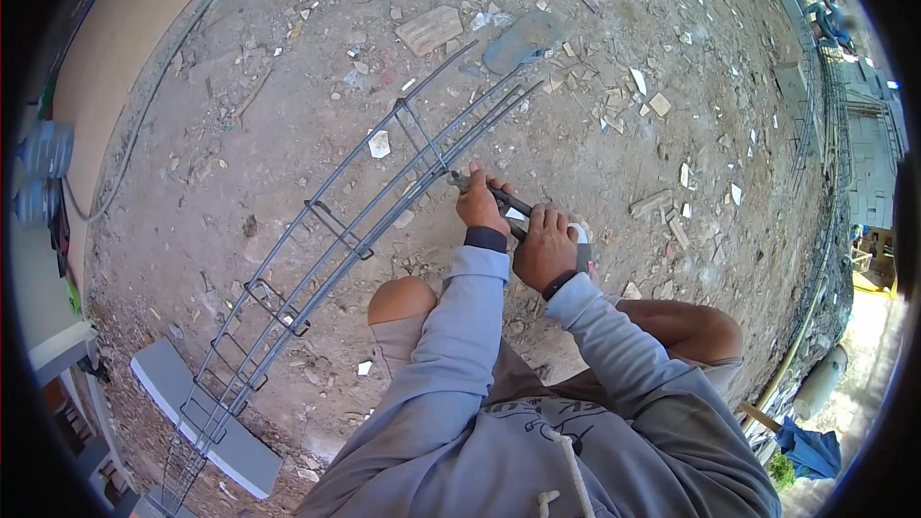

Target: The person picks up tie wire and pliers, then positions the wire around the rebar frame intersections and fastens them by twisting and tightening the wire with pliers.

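Steel cage [363,249] lay on dirt [288,163]. Left hand [484,203], right hand [547,249]: fingers wrapped round dark tool [511,200], tip near cage. Seemed lining-up step; next move needed steady squeeze.

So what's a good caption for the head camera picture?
Left hand and right hand on a tool beside a metal cage, above littered ground.

The rebar cage [360,247] runs diagonally across the ground [595,163], from lower left to upper centre, its lower part crossing over a slab [158,374]. To its right, a hand tool [513,201] lies in both hands: left hand [483,201] nearer the cage, right hand [547,249] behind. Beyond the cage's upper end lies a flat block [430,31]. Jugs [43,149] stand far left; a cylinder [823,382] and a cloth [811,449] lie lower right.
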{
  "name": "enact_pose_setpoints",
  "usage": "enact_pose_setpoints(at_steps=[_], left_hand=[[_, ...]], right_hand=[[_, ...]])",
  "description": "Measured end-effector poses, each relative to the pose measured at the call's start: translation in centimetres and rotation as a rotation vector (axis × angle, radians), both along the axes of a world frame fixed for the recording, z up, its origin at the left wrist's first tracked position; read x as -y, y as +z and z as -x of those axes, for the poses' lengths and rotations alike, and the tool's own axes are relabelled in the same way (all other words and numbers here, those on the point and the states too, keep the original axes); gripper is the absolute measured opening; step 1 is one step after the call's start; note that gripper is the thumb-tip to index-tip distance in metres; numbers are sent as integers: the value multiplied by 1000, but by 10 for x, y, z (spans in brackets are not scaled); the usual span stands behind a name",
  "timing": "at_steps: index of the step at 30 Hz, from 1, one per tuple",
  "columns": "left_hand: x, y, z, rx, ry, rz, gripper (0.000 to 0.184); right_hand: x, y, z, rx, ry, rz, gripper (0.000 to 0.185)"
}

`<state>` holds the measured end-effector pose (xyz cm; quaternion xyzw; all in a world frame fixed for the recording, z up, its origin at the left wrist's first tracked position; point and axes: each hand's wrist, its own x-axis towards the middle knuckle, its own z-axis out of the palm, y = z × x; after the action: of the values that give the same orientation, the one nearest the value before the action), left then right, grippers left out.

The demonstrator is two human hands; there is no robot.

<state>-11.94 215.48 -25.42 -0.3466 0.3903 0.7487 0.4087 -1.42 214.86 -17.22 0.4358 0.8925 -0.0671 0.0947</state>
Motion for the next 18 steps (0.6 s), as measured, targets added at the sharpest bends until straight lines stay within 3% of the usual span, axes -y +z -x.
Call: enact_pose_setpoints(at_steps=[1,9,13,16,17,18], left_hand=[[-3,1,0,-2,18,29,32],[-3,14,7,-42,-51,140,38],[7,11,2,-148,-198,174,45],[22,14,-2,-152,-209,134,50],[30,-3,-2,-196,-303,96,59],[37,2,2,-155,-324,25,57]], right_hand=[[3,0,4,-34,-48,19,42],[-26,-21,9,7,8,163,27],[-38,-31,5,20,-31,447,29],[-44,-38,6,27,70,727,29],[-46,-35,6,21,-363,1224,30],[-44,-34,2,-41,-418,1465,31]])
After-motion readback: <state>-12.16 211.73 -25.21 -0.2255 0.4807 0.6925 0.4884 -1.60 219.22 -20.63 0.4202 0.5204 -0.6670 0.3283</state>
